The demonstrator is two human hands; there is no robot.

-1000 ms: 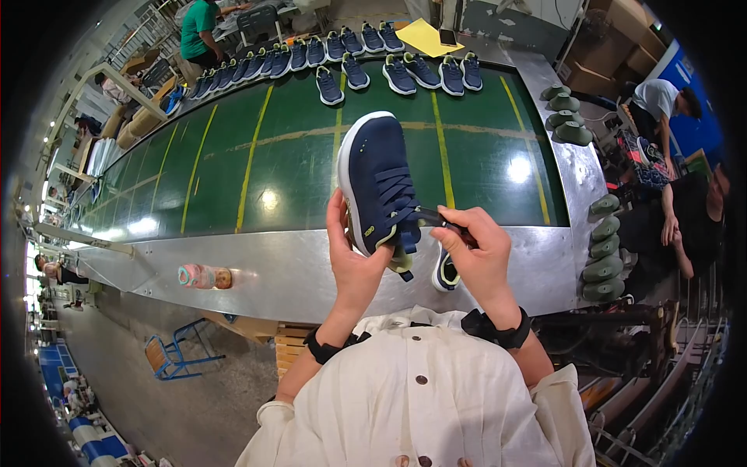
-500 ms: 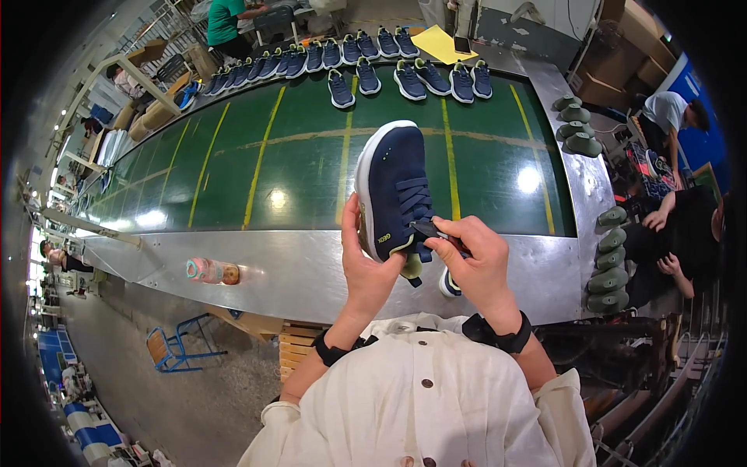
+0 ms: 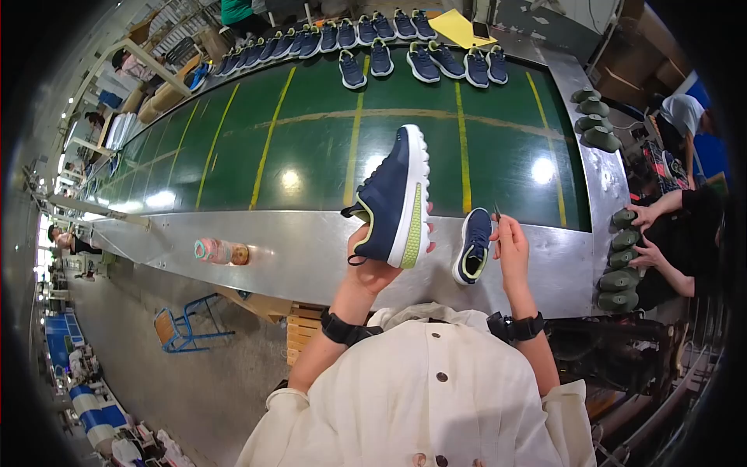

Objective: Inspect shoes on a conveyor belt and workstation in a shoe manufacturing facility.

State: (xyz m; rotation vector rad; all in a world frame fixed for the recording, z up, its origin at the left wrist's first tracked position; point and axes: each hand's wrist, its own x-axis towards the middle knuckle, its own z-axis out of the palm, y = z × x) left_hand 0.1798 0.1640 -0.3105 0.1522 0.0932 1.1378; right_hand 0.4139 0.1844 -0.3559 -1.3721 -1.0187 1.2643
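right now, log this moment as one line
left hand: holding navy shoe; right hand: pinching thin dark item; second shoe: on metal counter

Navy shoe [image 3: 394,206] upright in the left hand [image 3: 375,274], apparently a small dark tool [image 3: 497,210] in the right hand [image 3: 510,243]

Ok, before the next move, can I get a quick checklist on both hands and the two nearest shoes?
1. Left hand gripping the navy shoe: ok.
2. Its laces facing the camera: not ok, turned leftward.
3. Second shoe sole-down on the metal ledge: ok.
4. Right hand holding the thin dark item: ok, beside the second shoe.
5. What that item is: cannot tell, mostly hidden.
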